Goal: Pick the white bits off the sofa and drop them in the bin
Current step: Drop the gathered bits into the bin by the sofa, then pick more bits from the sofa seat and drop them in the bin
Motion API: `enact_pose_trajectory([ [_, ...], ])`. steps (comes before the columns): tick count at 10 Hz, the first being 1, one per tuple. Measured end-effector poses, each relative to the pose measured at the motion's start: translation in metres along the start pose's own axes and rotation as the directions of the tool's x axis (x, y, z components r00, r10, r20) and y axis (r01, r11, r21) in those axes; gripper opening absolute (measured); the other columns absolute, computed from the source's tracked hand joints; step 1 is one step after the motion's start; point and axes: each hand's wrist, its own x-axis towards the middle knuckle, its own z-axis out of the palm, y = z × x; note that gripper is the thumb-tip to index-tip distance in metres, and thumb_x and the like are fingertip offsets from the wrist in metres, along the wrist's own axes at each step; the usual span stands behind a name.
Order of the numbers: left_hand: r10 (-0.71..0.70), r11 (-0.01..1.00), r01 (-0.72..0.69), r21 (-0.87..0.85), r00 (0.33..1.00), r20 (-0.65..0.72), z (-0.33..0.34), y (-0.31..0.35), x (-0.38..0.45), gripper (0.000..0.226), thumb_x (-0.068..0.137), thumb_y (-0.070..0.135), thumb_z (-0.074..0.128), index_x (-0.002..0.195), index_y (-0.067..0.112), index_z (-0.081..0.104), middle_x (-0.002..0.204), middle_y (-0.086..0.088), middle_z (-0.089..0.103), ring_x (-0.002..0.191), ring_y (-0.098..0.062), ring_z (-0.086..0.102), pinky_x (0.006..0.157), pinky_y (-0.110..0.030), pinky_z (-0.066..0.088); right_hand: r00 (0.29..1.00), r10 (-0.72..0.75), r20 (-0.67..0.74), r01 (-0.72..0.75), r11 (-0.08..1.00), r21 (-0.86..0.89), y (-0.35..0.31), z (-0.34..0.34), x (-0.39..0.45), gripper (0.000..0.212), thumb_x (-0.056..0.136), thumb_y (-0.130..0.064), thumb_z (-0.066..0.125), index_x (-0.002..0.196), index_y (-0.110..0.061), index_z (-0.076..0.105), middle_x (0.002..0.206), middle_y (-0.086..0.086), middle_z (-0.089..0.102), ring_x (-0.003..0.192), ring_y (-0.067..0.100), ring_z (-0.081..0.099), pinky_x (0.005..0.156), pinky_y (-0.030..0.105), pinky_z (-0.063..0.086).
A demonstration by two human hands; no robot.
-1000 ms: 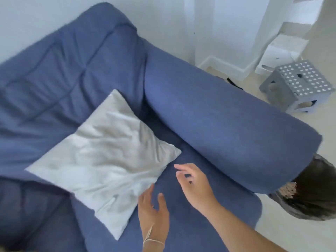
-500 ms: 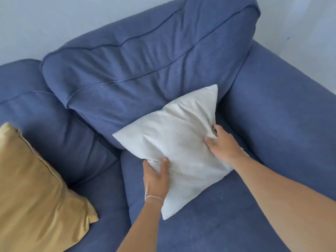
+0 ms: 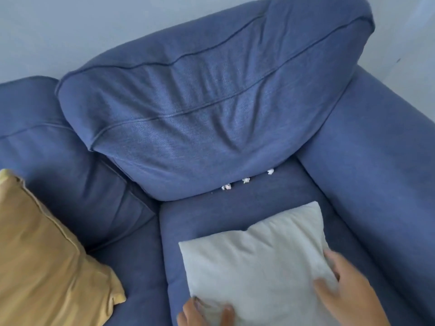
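A white cushion (image 3: 256, 262) is held over the front of the blue sofa seat (image 3: 211, 215), pulled away from the back cushion. My left hand (image 3: 204, 314) grips its lower left corner, thumb on top. My right hand (image 3: 346, 290) grips its right edge, thumb on the face. Three small crumpled white paper bits (image 3: 246, 180) lie in the crease where the seat meets the blue back cushion (image 3: 211, 102).
A mustard-yellow cushion (image 3: 44, 260) lies on the left seat. The blue armrest (image 3: 376, 172) runs along the right. A pale wall (image 3: 70, 27) stands behind the sofa.
Both hands took hold of the white cushion and pulled it off the back cushion toward me. That uncovered three paper bits in the seat crease.
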Motion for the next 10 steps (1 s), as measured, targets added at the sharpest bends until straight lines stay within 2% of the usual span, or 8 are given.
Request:
enact_pose_trajectory([
  [1,0.739,0.615,-0.695,-0.372,0.343,0.580,-0.042,-0.007,-0.041,0.063,0.068,0.012,0.085,0.124,0.018,0.056,0.118,-0.001,0.055,0.105,-0.022,0.058,0.087,-0.037,0.046,0.983,-0.119,-0.138,0.122,0.992,0.013,-0.049,-0.008,0.042,0.062,0.073,-0.024,0.071,0.129,-0.041,0.047,0.102,-0.011,0.049,0.102,0.015,0.052,0.079,0.038,0.046],
  [2,0.839,0.496,-0.630,-0.597,0.170,0.517,0.002,0.053,-0.077,0.025,0.084,0.019,0.072,0.103,0.033,0.067,0.105,0.012,0.061,0.095,-0.006,0.063,0.077,-0.016,0.049,0.959,-0.196,-0.203,0.231,0.959,0.166,-0.103,0.014,0.090,0.039,0.082,-0.023,0.067,0.119,-0.035,0.061,0.105,-0.008,0.053,0.103,0.016,0.054,0.085,0.035,0.046],
  [3,0.789,0.585,-0.550,-0.596,0.215,0.576,0.067,0.095,-0.114,0.018,0.087,0.027,0.069,0.103,0.029,0.075,0.109,0.007,0.062,0.097,-0.007,0.063,0.078,-0.005,0.041,0.980,-0.125,-0.157,0.157,0.964,0.214,-0.131,0.054,0.153,0.030,0.087,-0.033,0.065,0.116,-0.027,0.069,0.108,0.003,0.059,0.105,0.026,0.058,0.090,0.039,0.049],
  [4,0.718,0.666,-0.565,-0.487,0.307,0.625,0.125,0.113,-0.128,0.029,0.082,0.035,0.075,0.109,0.024,0.074,0.119,0.002,0.050,0.108,-0.016,0.054,0.092,-0.017,0.034,0.993,-0.005,-0.114,0.030,0.975,0.220,-0.142,0.091,0.197,0.042,0.078,-0.052,0.063,0.113,-0.030,0.072,0.112,0.007,0.066,0.112,0.033,0.060,0.095,0.045,0.052],
  [5,0.653,0.727,-0.592,-0.348,0.437,0.619,0.150,0.119,-0.141,0.035,0.072,0.048,0.079,0.101,0.028,0.076,0.117,0.002,0.044,0.110,-0.024,0.044,0.093,-0.027,0.034,0.982,0.147,-0.120,-0.122,0.974,0.191,-0.151,0.112,0.215,0.047,0.077,-0.061,0.065,0.119,-0.040,0.068,0.125,0.004,0.060,0.123,0.032,0.049,0.103,0.047,0.041],
  [6,0.636,0.720,-0.661,-0.211,0.506,0.583,0.168,0.120,-0.147,0.040,0.066,0.058,0.078,0.094,0.028,0.077,0.117,-0.003,0.046,0.109,-0.030,0.043,0.092,-0.037,0.036,0.966,0.254,-0.057,-0.237,0.949,0.209,-0.162,0.119,0.225,0.041,0.076,-0.063,0.069,0.113,-0.045,0.069,0.128,0.004,0.050,0.125,0.031,0.041,0.104,0.045,0.033],
  [8,0.647,0.721,-0.661,-0.209,0.534,0.544,0.191,0.117,-0.145,0.028,0.074,0.053,0.072,0.089,0.030,0.078,0.117,-0.003,0.046,0.105,-0.030,0.042,0.085,-0.034,0.032,0.959,0.283,-0.032,-0.267,0.931,0.248,-0.158,0.122,0.235,0.017,0.076,-0.056,0.073,0.092,-0.050,0.074,0.125,-0.001,0.049,0.121,0.028,0.040,0.104,0.045,0.034],
  [10,0.680,0.697,-0.676,-0.239,0.518,0.519,0.192,0.112,-0.145,0.020,0.075,0.052,0.072,0.085,0.036,0.078,0.117,-0.002,0.046,0.105,-0.031,0.042,0.089,-0.037,0.035,0.968,0.249,-0.013,-0.236,0.930,0.281,-0.150,0.120,0.231,0.018,0.076,-0.058,0.073,0.092,-0.050,0.076,0.123,-0.007,0.051,0.116,0.025,0.041,0.104,0.044,0.038],
])
